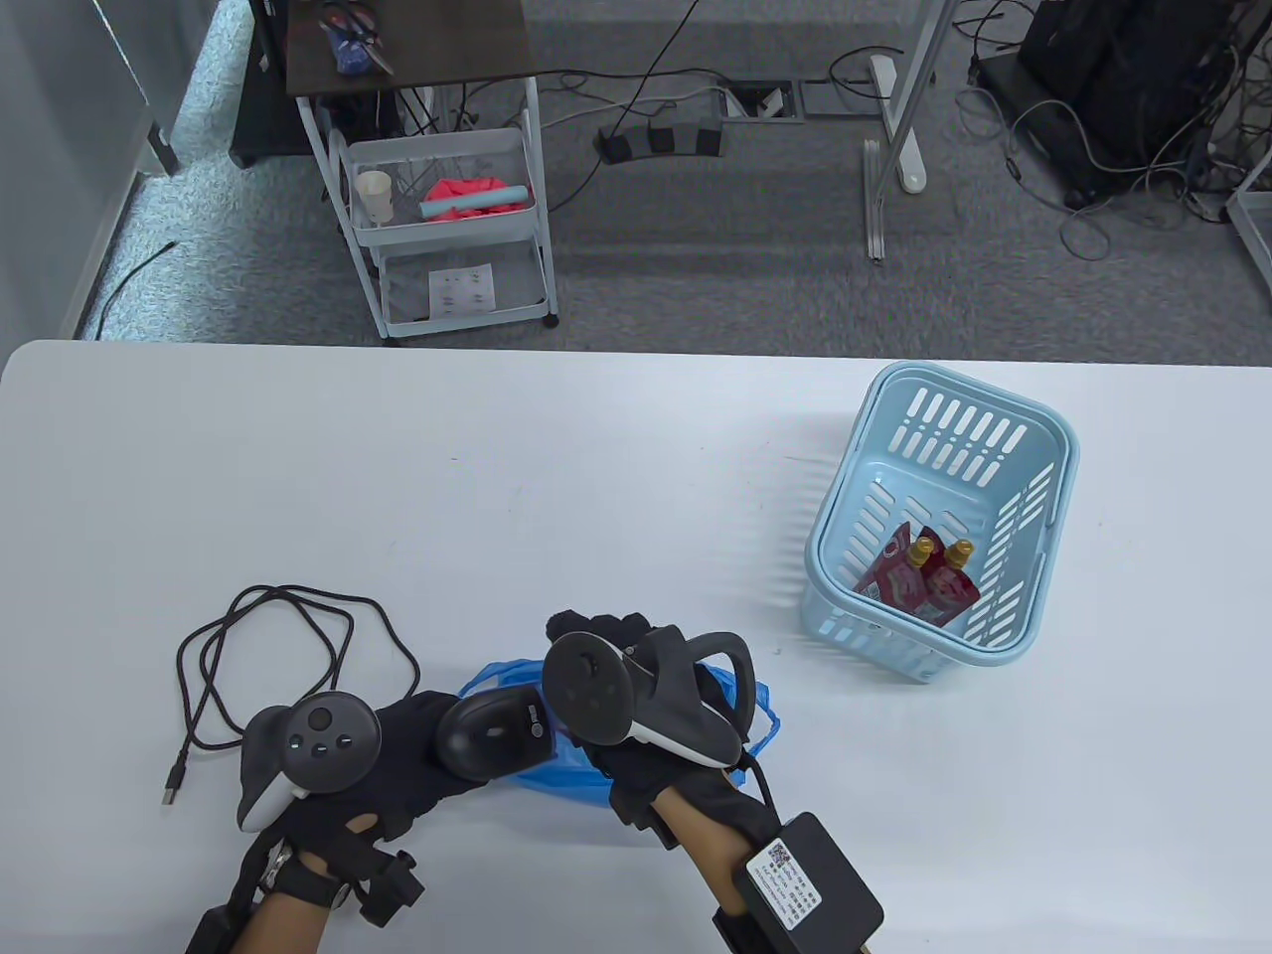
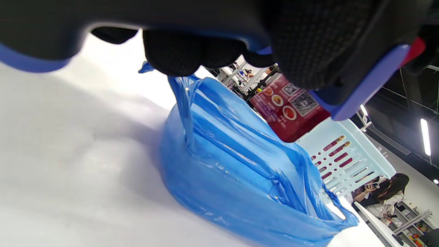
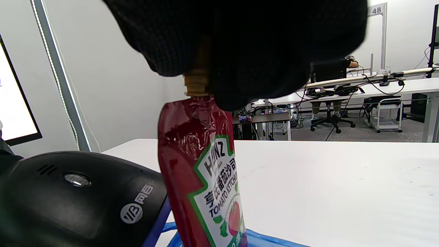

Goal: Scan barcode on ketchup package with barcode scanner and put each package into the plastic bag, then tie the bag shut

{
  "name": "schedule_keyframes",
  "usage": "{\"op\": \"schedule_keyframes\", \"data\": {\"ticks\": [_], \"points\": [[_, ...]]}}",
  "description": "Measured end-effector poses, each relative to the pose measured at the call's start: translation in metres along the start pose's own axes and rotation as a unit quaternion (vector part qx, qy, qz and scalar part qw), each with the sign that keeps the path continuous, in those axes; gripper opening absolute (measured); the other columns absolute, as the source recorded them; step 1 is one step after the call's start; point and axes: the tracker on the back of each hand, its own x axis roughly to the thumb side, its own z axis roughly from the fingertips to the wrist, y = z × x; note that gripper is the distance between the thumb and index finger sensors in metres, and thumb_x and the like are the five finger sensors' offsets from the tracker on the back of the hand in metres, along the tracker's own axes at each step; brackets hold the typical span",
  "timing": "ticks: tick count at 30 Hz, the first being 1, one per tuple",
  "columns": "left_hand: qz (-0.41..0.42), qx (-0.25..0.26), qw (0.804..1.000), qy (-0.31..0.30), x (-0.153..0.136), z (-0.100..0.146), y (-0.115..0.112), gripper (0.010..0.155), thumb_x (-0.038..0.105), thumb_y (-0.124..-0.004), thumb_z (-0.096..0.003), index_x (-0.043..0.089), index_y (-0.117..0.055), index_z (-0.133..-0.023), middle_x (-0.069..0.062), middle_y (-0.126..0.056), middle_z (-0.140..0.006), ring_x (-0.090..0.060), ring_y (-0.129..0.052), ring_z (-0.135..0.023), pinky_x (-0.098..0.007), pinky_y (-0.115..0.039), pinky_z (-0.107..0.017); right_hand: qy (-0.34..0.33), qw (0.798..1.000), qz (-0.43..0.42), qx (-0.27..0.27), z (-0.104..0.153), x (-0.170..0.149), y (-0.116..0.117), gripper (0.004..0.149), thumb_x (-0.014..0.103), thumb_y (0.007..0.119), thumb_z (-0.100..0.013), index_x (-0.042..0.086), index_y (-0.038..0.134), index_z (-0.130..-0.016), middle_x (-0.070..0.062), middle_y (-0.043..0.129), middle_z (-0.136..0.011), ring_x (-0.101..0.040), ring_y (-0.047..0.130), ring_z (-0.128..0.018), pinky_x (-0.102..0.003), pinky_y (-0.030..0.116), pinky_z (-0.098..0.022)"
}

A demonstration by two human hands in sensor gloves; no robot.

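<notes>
On the bench (image 1: pixel 497 477), two ketchup packages (image 1: pixel 919 581) are left in the basket (image 1: pixel 1033 437), well beyond the fingers. The plastic bag (image 2: pixel 240 171) lies untied beneath them. The barcode scanner (image 1: pixel 492 733) is gripped by the left hand (image 1: pixel 397 765); one package (image 3: pixel 205 178) is pinched at its cap by the right hand (image 1: pixel 636 715).

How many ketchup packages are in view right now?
3: two ketchup packages stand in the blue basket, one hangs from the right hand over the blue plastic bag. The bag's inside isn't fully visible.
</notes>
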Motion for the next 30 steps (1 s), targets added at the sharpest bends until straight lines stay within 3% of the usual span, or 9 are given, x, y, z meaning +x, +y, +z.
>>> {"op": "schedule_keyframes", "data": {"ticks": [30], "points": [[-0.009, 0.009, 1.0, 0.024, -0.003, 0.0, 0.002, 0.049, 0.05, -0.089, -0.0422, 0.029, -0.085, -0.086, 0.004, -0.085, -0.086, -0.027, -0.095, -0.069, -0.053, -0.075, -0.062, 0.064, 0.997, 0.03, 0.031, 0.038, -0.071, 0.031, 0.047, 0.025, 0.082, -0.05, 0.004, 0.075, -0.092, -0.018, 0.091, -0.077, -0.036, 0.091, -0.058, -0.047, 0.079, -0.043]]}}
